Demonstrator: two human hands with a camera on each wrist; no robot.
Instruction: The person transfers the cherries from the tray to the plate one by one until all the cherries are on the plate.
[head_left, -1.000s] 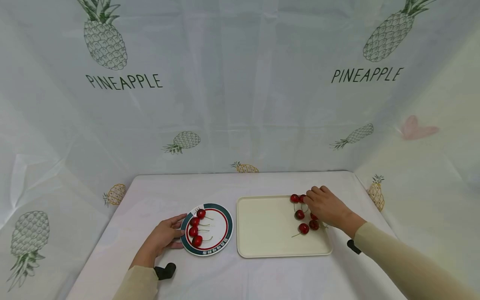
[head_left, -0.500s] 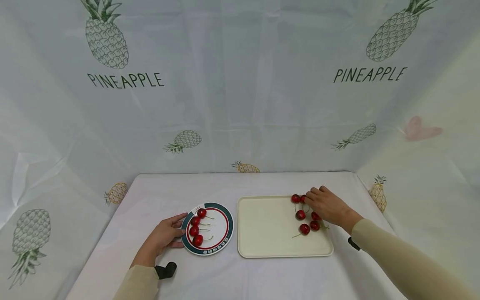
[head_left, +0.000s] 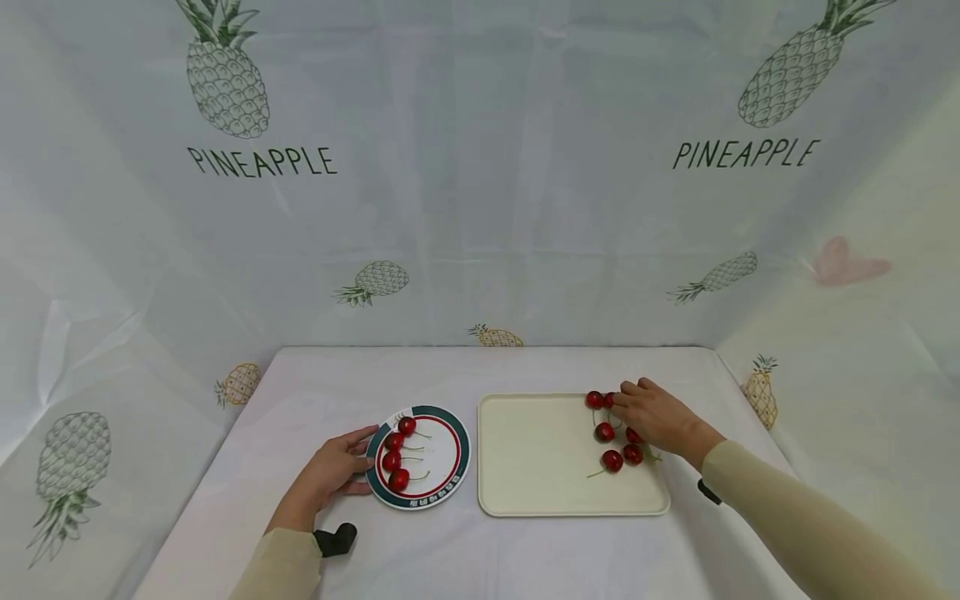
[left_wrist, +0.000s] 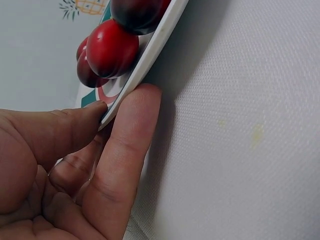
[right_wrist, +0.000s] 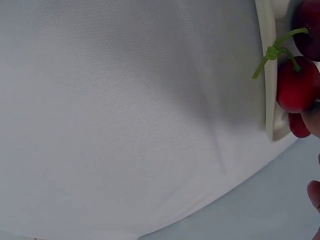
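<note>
A round white plate (head_left: pixel 457 467) with a green and red rim holds several red cherries (head_left: pixel 392 461) with stems. My left hand (head_left: pixel 330 475) pinches its left rim; in the left wrist view the thumb lies on top of the plate rim (left_wrist: pixel 150 47) and a finger lies under it, close to a cherry (left_wrist: pixel 112 47). A cream tray (head_left: pixel 540 467) to the right carries several more cherries (head_left: pixel 612 460). My right hand (head_left: pixel 652 417) lies over these, its fingertips against one cherry (head_left: pixel 609 400) at the tray's far edge. The thumb is hidden.
A white cloth covers the table (head_left: pixel 480 550), and pineapple-print sheeting (head_left: pixel 480 208) walls it in at the back and both sides. The right wrist view shows the tray edge (right_wrist: pixel 272 100), a cherry (right_wrist: pixel 296 85) and bare cloth beside it.
Both hands stay almost where they were; the right hand's fingers have settled slightly closer onto the far cherry. The view has shifted a little.
</note>
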